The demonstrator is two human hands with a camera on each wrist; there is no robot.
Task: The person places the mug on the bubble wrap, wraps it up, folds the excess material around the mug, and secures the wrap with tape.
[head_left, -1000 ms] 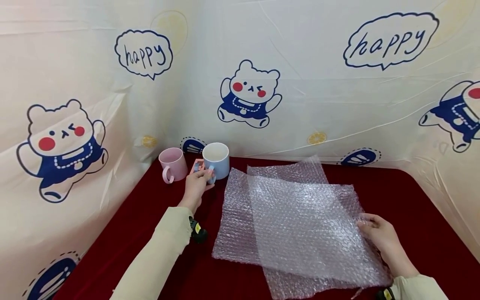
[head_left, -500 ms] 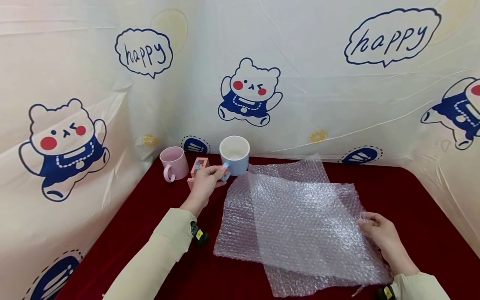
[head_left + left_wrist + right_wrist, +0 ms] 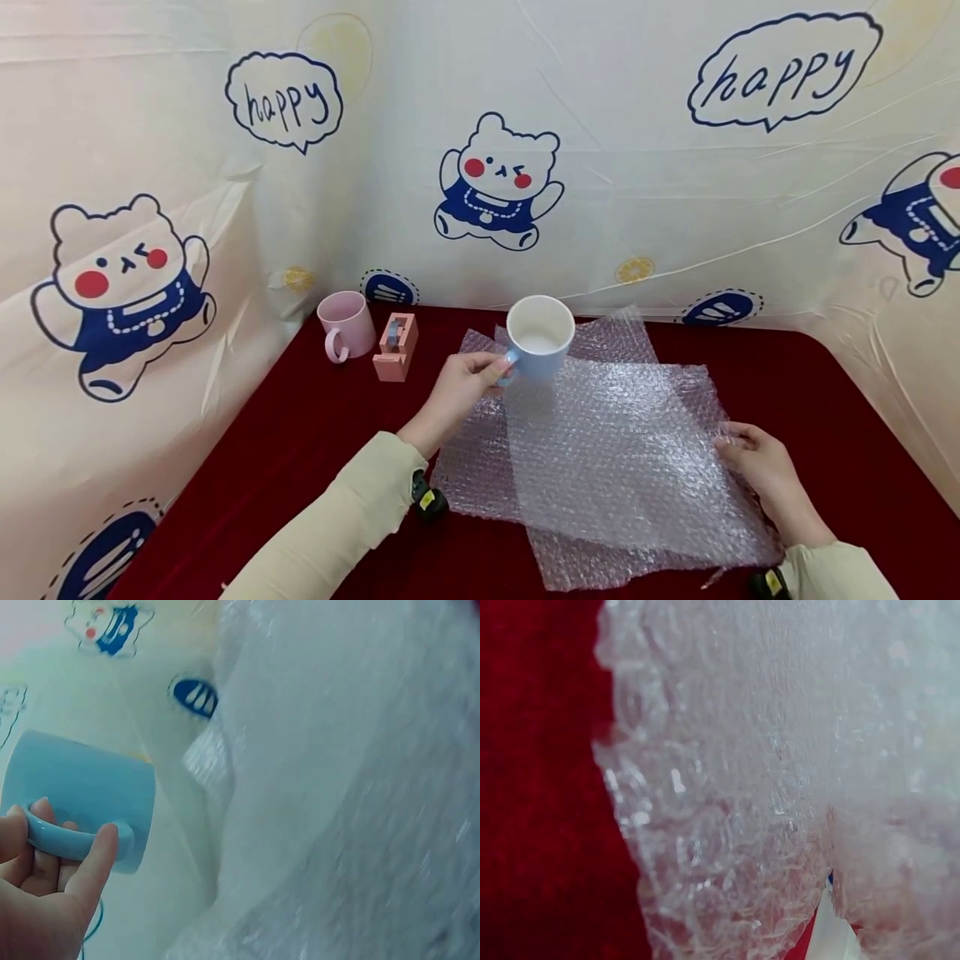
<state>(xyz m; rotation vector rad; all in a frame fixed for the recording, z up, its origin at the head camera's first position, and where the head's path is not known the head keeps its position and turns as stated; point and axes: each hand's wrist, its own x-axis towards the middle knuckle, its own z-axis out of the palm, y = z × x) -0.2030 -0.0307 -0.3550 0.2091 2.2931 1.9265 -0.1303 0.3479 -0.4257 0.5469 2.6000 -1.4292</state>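
Observation:
A light blue mug (image 3: 542,337) with a white inside is raised above the far part of the bubble wrap (image 3: 600,458). My left hand (image 3: 461,392) grips its handle (image 3: 67,841), fingers curled through it in the left wrist view. Two bubble wrap sheets lie overlapped on the table. At their right edge, my right hand (image 3: 765,475) pinches the upper sheet between thumb and fingers. Bubble wrap (image 3: 727,787) fills most of the right wrist view and largely hides that hand there.
A pink mug (image 3: 347,327) stands at the back left of the dark red tablecloth (image 3: 300,467). Beside it is a pink tape dispenser (image 3: 395,348) with a blue roll. A printed curtain (image 3: 637,192) encloses the table at the back and sides.
My left hand has lifted the blue mug from beside the tape dispenser and carried it right, over the bubble wrap. The dispenser is now uncovered. My right hand has hardly moved.

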